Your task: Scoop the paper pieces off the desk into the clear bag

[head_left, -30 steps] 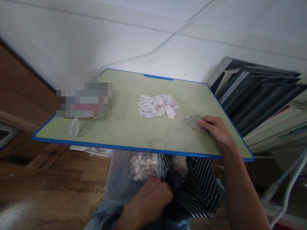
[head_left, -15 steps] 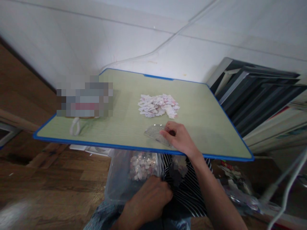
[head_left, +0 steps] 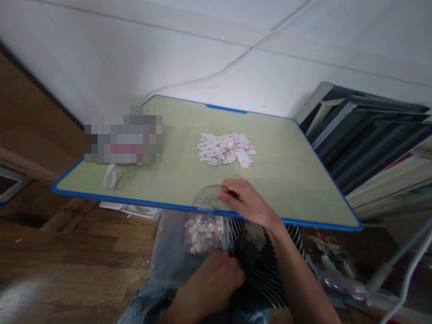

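Note:
A clear half-round protractor (head_left: 208,198) lies at the table's near edge, its straight side toward me. My right hand (head_left: 245,198) pinches its right end between thumb and fingers. Beyond it sits a loose heap of torn white paper bits (head_left: 226,149), some tinged pink. Below the table edge, my left hand (head_left: 216,274) is closed with its knuckles up, beside a translucent plastic bin (head_left: 165,265). Whatever its curled fingers hold, if anything, is hidden. Inside the bin is a shiny clear bag of small pale pieces (head_left: 202,234).
The greenish table (head_left: 175,180) has a raised blue rim. A pixelated object (head_left: 124,139) stands at its left, with a white loop (head_left: 110,176) before it. Dark flat panels (head_left: 367,130) lean at the right. A white cable (head_left: 232,65) runs along the wall.
My right hand has moved slightly left and nearer with the protractor, which has turned so its straight side lies along the table's near edge. My left hand stays closed in place.

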A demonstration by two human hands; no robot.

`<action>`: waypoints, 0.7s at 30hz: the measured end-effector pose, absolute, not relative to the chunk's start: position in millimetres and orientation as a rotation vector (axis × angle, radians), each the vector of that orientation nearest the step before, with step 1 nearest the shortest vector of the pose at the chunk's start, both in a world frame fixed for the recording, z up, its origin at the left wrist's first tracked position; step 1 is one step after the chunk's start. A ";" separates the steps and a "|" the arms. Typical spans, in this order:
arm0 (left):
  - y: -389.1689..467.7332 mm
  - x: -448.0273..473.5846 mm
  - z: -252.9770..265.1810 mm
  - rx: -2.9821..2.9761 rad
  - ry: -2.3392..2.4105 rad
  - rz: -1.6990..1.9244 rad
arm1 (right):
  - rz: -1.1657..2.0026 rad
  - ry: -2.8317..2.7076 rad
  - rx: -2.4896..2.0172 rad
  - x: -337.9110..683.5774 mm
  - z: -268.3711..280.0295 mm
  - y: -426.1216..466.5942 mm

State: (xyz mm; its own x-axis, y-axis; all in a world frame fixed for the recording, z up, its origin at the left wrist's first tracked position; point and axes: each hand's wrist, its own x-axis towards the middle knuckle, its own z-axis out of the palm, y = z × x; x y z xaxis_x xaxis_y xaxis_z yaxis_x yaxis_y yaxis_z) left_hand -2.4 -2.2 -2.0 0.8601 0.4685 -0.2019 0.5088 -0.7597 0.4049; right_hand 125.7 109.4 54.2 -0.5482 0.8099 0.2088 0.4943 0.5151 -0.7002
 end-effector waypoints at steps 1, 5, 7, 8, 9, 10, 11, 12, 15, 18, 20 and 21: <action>-2.7 -2.7 -3.6 2.581 0.721 -0.107 | 0.801 -2.248 -1.043 125.7 54.2 109.2; -2.6 -3.4 -6.2 2.586 0.726 -0.099 | 0.814 -2.321 -0.936 125.9 56.2 107.5; -2.3 -3.2 -5.2 2.589 0.719 -0.106 | 0.838 -2.282 -0.913 125.5 56.6 106.4; -2.2 -3.0 -4.6 2.591 0.717 -0.104 | 0.848 -2.234 -0.916 125.1 56.4 105.9; -2.2 -2.7 -4.0 2.593 0.719 -0.103 | 0.850 -2.176 -0.924 124.7 55.9 105.3; -2.2 -2.5 -3.5 2.595 0.717 -0.113 | 0.844 -2.119 -0.934 124.5 55.3 104.7; -2.1 -2.3 -3.2 2.599 0.717 -0.124 | 0.828 -2.069 -0.944 124.8 54.6 104.2; -2.0 -2.3 -3.0 2.601 0.720 -0.137 | 0.809 -2.026 -0.956 125.9 54.1 103.8; -0.7 -2.9 -1.0 2.601 0.732 -0.126 | 0.763 -1.941 -1.017 137.6 54.8 103.8; 2.6 -2.9 4.6 2.582 0.733 -0.171 | 0.702 -1.921 -1.118 163.9 60.2 109.2; 5.0 -1.8 8.2 2.572 0.740 -0.220 | 0.705 -1.874 -1.228 186.0 66.3 118.3; 5.7 -1.0 8.9 2.562 0.742 -0.225 | 0.709 -1.831 -1.249 196.8 69.6 124.8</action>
State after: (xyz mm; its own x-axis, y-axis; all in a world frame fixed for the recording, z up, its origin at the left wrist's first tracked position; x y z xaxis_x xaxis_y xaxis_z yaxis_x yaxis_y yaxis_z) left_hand -1.0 5.7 8.9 0.8410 0.4650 -0.2765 0.5403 -0.7482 0.3850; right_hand 196.8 124.8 69.6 -0.2003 0.9337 0.2967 0.4904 0.3577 -0.7947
